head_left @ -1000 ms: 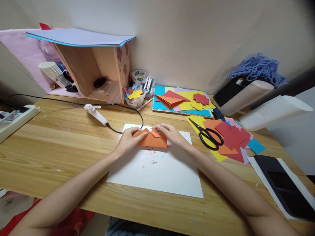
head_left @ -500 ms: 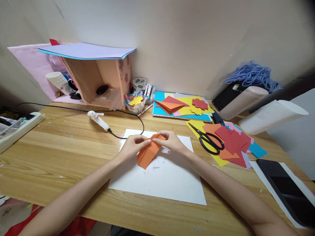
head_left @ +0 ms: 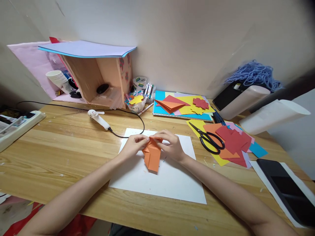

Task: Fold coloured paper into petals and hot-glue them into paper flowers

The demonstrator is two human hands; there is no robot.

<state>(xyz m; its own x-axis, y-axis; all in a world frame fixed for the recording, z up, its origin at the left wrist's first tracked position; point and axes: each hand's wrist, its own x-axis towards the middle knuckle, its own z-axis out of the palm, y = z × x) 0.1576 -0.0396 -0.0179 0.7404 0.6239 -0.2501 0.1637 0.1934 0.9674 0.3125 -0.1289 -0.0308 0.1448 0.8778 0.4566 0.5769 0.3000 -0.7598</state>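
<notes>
A folded orange paper (head_left: 152, 156) stands on end over a white sheet (head_left: 159, 177) on the wooden desk. My left hand (head_left: 133, 146) pinches its upper left edge. My right hand (head_left: 170, 145) pinches its top right edge, fingers curled over the fold. The paper's long side now points toward me, its lower end touching the white sheet.
Black scissors (head_left: 209, 141) lie on a pile of coloured paper pieces (head_left: 233, 142) to the right. A stack of coloured sheets (head_left: 182, 105) is behind. A white corded tool (head_left: 99, 119), a cardboard box (head_left: 98, 78), a power strip (head_left: 17, 126) and a black tablet (head_left: 285, 186) surround the work area.
The orange paper was lying wide and flat between my hands; both hands have turned it clockwise so that it now hangs lengthwise. The camera tilted slightly.
</notes>
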